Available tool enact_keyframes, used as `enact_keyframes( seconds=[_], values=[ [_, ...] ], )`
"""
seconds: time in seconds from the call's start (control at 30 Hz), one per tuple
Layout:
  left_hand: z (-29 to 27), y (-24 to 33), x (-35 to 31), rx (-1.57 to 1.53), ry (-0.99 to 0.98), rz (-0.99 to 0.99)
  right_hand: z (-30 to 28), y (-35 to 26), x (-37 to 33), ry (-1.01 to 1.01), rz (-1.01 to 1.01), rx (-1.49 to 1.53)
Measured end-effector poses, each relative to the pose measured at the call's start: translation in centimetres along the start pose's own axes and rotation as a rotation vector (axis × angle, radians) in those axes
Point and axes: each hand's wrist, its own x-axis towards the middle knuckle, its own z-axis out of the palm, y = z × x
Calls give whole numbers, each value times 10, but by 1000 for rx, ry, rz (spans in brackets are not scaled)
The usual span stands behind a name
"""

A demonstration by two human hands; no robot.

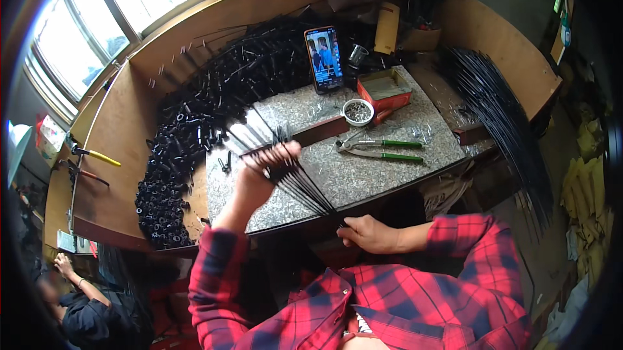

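Note:
My left hand [263, 171] is wrapped round a bundle of thin black rods [302, 189] above the speckled stone slab [298, 210]. The upper ends of the rods fan out past my fist and blur. Their lower ends run down to my right hand [370, 233], which is closed on them just off the slab's front edge. How the rod ends sit between the right fingers is hidden. Pliers with green handles [342, 145] lie on the slab to the right of the bundle. A white cup of small metal bits [358, 123] stands behind them.
Black parts [240, 71] are heaped at the back and left, inside a wooden rim [107, 155]. A phone [323, 61] stands beside a red tin [394, 99]. Long black rods [496, 107] overhang the right side. Yellow-handled pliers [97, 155] hang at left, where another person [91, 308] sits.

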Motion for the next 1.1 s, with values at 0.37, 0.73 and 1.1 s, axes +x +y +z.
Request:
enact_keyframes(
  seconds=[0.37,0.73,1.1],
  values=[
    [34,6,-73,653,-535,-139,58,105,31,10,151,-440],
    [49,-1,-76,797,-466,-29,0,19,8,110,-448,-631],
    [51,2,-78,834,-461,-5,-13,-24,2,291,-508,-612]
  ],
)
